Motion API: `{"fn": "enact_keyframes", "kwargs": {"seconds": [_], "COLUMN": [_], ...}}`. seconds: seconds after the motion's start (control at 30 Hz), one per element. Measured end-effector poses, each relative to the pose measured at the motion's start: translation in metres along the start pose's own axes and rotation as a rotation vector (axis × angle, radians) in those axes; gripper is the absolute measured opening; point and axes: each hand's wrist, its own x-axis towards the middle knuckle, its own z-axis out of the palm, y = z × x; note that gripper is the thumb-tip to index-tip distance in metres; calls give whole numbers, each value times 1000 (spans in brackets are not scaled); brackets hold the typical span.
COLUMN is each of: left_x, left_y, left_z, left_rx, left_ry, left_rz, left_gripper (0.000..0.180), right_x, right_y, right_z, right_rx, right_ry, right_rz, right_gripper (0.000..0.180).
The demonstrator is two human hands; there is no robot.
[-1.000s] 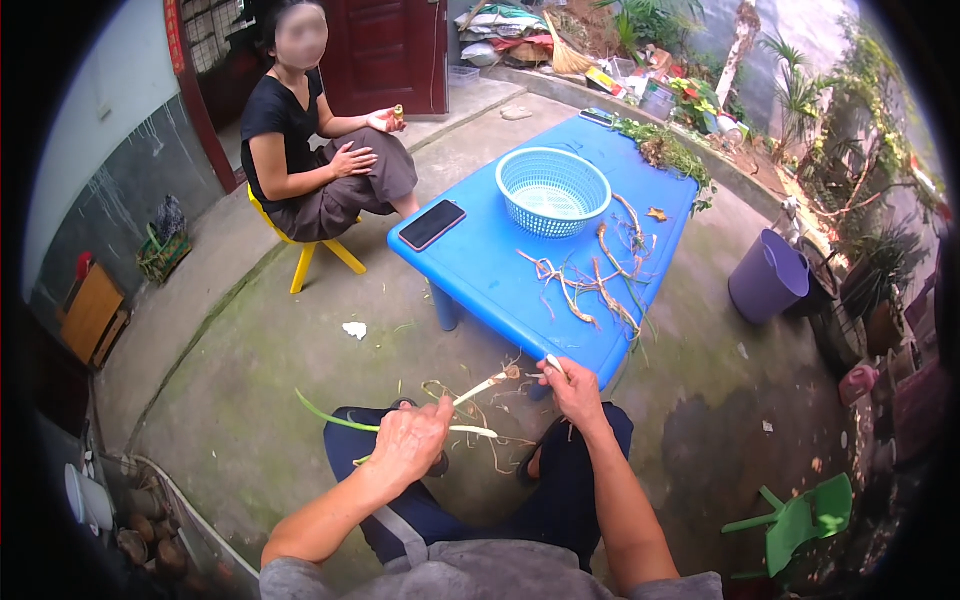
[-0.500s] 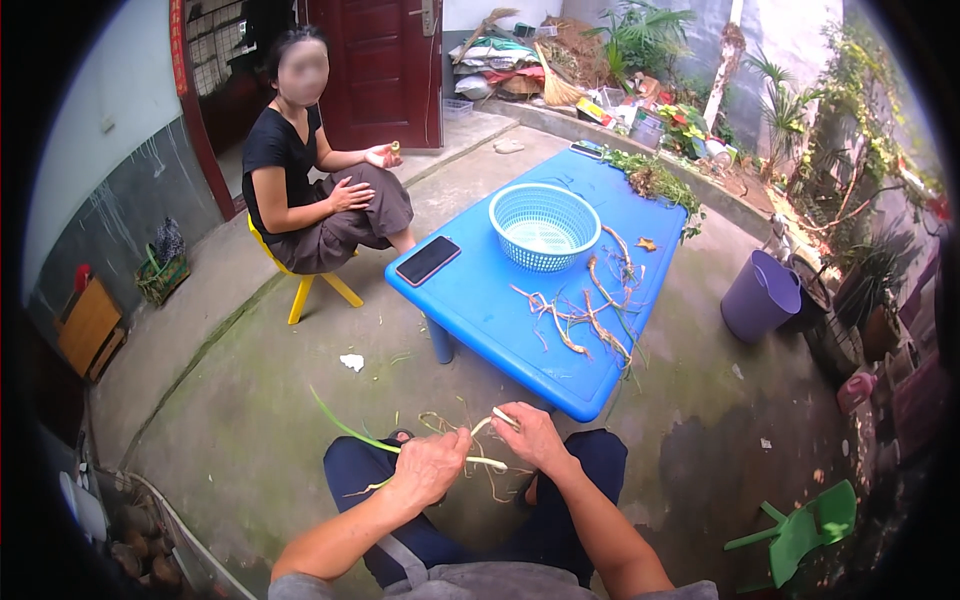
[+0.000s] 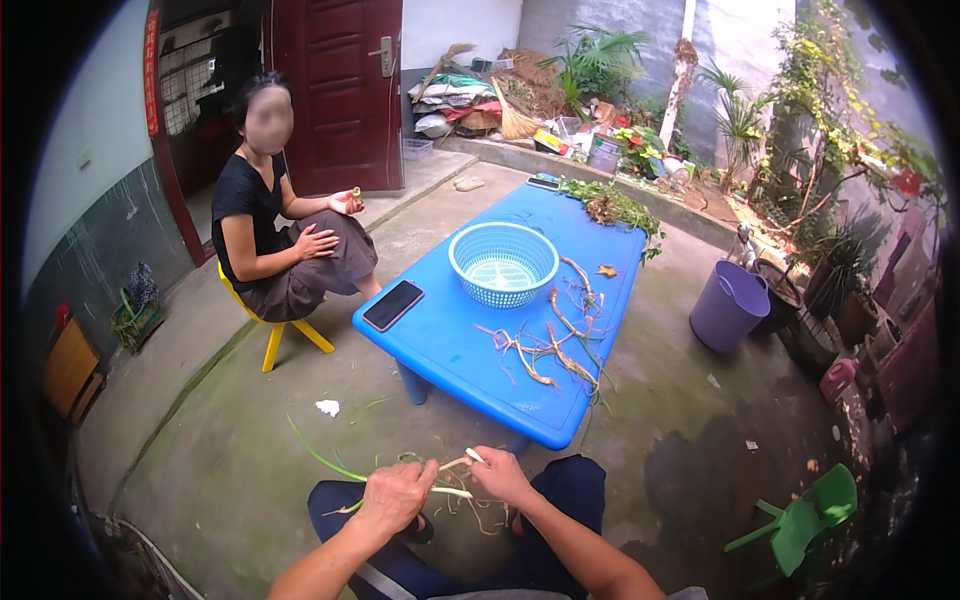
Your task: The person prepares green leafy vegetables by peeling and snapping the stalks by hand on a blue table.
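Over my lap, my left hand point(image 3: 398, 497) is closed round a plant root with a long green shoot point(image 3: 322, 452) trailing left and a white stalk point(image 3: 452, 492) poking out to the right. Thin rootlets point(image 3: 483, 518) dangle below. A stretch of pale tan root point(image 3: 453, 463) bridges the gap to my right hand point(image 3: 503, 473). That hand's fingers are pinched on a short white piece point(image 3: 475, 456), whose kind I cannot make out. Beyond my knees, several brown roots point(image 3: 550, 352) lie on the blue table point(image 3: 480, 375), beside a light blue plastic basket point(image 3: 503, 262).
A phone point(image 3: 393, 305) lies at the table's left corner; leafy greens point(image 3: 612, 207) lie at its far end. Left of the table, a person point(image 3: 262, 215) sits on a yellow stool point(image 3: 272, 347). A purple bucket point(image 3: 728, 307) and a green chair point(image 3: 803, 523) stand to the right.
The whole view has shifted, so table and basket sit lower and further left in the picture. Both hands keep their hold, and the right hand has come slightly lower.
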Motion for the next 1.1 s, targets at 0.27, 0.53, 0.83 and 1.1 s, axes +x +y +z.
{"fn": "enact_keyframes", "kwargs": {"seconds": [0.27, 0.53, 0.83, 1.1], "left_x": [0, 1, 7, 16], "left_y": [-10, -6, -3, 16], "left_z": [14, 23, 14, 26], "left_rx": [-45, -121, -157, -224], "left_ry": [-35, -224, -25, 22], "left_rz": [-213, -80, -195, -207], "left_gripper": [27, 16, 6, 8], "right_x": [-2, -3, 0, 7], "right_y": [3, 2, 31, 18], "right_z": [-6, 0, -7, 7], "right_rx": [177, -207, 345, 772], "right_ry": [-188, -256, -119, -99], "right_rz": [71, -3, 168, 128], "right_gripper": [25, 20, 18, 21]}}
